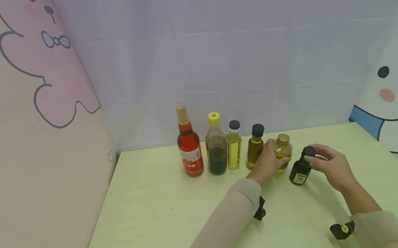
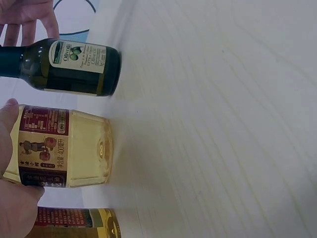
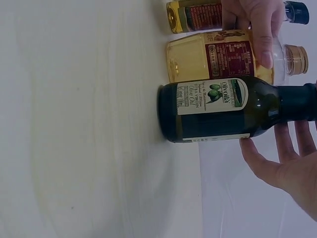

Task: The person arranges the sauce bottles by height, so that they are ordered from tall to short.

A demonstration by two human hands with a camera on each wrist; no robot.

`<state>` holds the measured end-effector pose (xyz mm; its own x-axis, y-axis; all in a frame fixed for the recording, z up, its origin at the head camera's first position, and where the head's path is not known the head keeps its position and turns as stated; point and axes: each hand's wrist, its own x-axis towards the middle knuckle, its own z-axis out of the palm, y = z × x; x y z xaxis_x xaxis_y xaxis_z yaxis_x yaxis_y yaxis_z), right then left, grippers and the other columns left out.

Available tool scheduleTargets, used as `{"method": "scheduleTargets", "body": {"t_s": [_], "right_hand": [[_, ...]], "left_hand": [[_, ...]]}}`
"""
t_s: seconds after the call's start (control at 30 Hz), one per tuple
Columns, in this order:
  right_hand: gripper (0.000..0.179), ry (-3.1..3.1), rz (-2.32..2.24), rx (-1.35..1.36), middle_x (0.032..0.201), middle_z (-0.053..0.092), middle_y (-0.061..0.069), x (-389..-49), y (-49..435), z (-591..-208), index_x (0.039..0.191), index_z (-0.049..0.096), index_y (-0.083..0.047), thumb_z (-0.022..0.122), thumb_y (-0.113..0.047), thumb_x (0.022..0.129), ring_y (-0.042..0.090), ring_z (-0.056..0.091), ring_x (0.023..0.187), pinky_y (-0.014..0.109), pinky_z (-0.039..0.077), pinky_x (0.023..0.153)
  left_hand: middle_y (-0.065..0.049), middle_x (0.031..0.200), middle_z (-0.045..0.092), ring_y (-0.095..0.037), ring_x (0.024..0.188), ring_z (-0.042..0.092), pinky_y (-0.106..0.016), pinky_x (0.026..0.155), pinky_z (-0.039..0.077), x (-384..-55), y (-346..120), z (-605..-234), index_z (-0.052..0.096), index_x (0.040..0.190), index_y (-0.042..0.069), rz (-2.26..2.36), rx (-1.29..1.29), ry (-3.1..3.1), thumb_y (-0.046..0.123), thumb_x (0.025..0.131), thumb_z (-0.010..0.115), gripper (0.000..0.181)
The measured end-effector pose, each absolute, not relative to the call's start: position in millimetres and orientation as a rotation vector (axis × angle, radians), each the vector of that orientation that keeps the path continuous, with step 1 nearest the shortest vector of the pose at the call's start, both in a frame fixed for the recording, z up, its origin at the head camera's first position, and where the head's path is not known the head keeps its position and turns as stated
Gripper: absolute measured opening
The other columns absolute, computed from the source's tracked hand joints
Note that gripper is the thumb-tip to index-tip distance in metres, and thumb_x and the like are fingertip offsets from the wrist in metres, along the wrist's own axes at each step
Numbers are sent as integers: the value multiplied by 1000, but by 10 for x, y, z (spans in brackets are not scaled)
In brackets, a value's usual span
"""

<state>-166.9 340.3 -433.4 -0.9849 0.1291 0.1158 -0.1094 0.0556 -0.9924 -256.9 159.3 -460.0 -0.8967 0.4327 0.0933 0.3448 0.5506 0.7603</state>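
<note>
My left hand grips a squat clear bottle of golden oil with a gold cap, thumb and fingers on opposite sides of its label. In the left wrist view, this oil bottle has its base at the table surface. To its right stands a dark green olive oil bottle with a cream label showing olives. My right hand pinches this bottle near its dark cap with thumb and forefinger. The right wrist view shows the other fingers loosely extended behind the neck of the olive oil bottle.
Left of the hands, a row holds a brown-gold oil bottle, a slim yellow oil bottle, a yellow-capped dark sauce bottle and a red bottle. They stand on a pale table near the back curtain.
</note>
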Motion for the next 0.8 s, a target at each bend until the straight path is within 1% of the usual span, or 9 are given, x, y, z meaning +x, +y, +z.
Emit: {"method": "scheduleTargets", "body": {"t_s": [0.2, 0.33, 0.57, 0.8], "right_hand": [[29, -2093, 2077, -20, 106, 64, -13, -1755, 3419, -4344, 114, 67, -17, 68, -1, 90, -1, 63, 93, 21, 55, 74], [29, -2027, 2122, -28, 104, 65, -11, -1804, 3439, -4356, 111, 69, -18, 67, 2, 90, 1, 64, 90, 22, 55, 73], [27, -1957, 2157, -54, 102, 65, -8, -1859, 3461, -4374, 108, 70, -16, 67, 3, 89, 4, 65, 85, 23, 56, 72], [32, -1877, 2197, -56, 100, 67, -8, -1914, 3466, -4361, 108, 72, -15, 66, 9, 88, 5, 66, 86, 22, 56, 71]], "left_hand": [[-1, 122, 49, -12, 112, 54, -24, 94, 45, -2573, 1595, -4589, 33, 138, 13, 1262, 664, 2676, 41, 88, 70, 68], [-1, 118, 49, -11, 110, 54, -23, 91, 46, -2587, 1597, -4620, 35, 136, 12, 1286, 693, 2679, 41, 88, 71, 66], [1, 115, 49, -10, 107, 55, -23, 88, 47, -2608, 1608, -4681, 36, 133, 13, 1312, 710, 2682, 42, 87, 72, 65], [1, 114, 49, -10, 106, 55, -22, 89, 46, -2611, 1610, -4681, 37, 132, 12, 1307, 714, 2696, 40, 87, 72, 64]]}}
